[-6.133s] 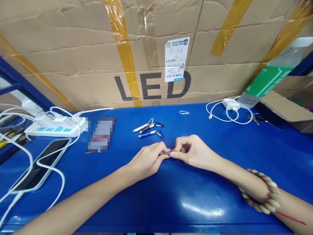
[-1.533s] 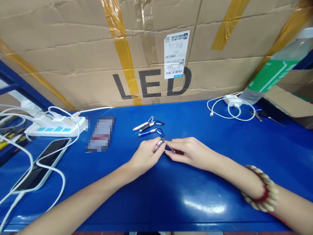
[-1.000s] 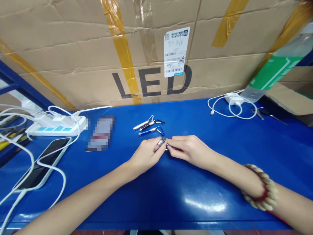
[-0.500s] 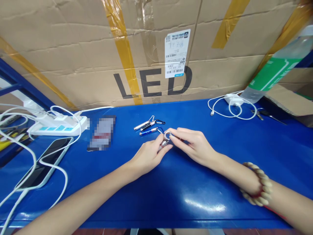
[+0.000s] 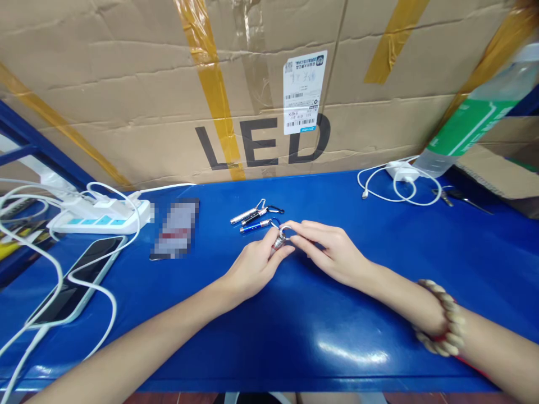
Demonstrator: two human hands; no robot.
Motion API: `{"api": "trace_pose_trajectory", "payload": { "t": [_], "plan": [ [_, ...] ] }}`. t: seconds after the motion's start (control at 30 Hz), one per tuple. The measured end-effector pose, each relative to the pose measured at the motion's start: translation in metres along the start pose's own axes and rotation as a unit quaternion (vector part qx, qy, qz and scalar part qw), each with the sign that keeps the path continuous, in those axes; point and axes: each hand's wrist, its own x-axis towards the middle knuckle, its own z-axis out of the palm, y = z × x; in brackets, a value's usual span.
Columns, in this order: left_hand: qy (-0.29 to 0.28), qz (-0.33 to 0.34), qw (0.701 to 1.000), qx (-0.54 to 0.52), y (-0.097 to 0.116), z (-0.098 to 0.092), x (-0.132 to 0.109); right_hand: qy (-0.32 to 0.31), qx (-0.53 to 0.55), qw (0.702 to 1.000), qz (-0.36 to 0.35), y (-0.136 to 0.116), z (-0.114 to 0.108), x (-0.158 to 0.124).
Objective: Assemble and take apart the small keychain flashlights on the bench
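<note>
My left hand (image 5: 254, 264) is closed around a silver keychain flashlight (image 5: 278, 241), and its end pokes out between thumb and forefinger. Most of its barrel is hidden by the fingers. At that end, my right hand (image 5: 330, 247) pinches a shiny metal ring (image 5: 284, 229) between thumb and fingertips. Just beyond the hands lie three similar small flashlights with clips: a silver one (image 5: 243, 216), a black one (image 5: 255, 216) and a blue one (image 5: 254, 226). The blue one's clip reaches close to my left fingers.
A blurred-out flat rectangle (image 5: 175, 229) and a phone (image 5: 80, 283) lie left on the blue table (image 5: 295, 336), with a power strip (image 5: 105, 221) and white cables. A large cardboard box (image 5: 147, 112) stands behind. At right are a green-labelled bottle (image 5: 471, 126), charger (image 5: 402, 170) and scissors (image 5: 463, 199).
Both hands have shifted slightly left. The flashlight's silver end has turned and shows more between my fingers; the ring has moved a little left with my right fingertips.
</note>
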Motion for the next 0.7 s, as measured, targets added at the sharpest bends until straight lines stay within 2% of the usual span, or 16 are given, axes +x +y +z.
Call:
{"api": "trace_pose_trajectory", "payload": {
  "t": [0.17,0.37,0.53,0.7],
  "plan": [
    [0.008,-0.027,0.999,0.023,0.002,-0.001,0.001,-0.029,0.023,0.996,0.085,0.000,0.000,0.000],
    [0.030,-0.037,0.995,0.087,0.001,0.001,0.003,-0.111,-0.001,0.981,0.156,0.001,-0.001,0.002],
    [0.080,-0.004,0.991,0.109,-0.006,0.003,0.005,-0.117,-0.052,0.982,0.139,0.004,-0.002,0.001],
    [0.148,0.058,0.973,0.169,-0.011,0.004,0.005,-0.108,-0.081,0.984,0.116,0.006,-0.004,0.000]
  ]
}}
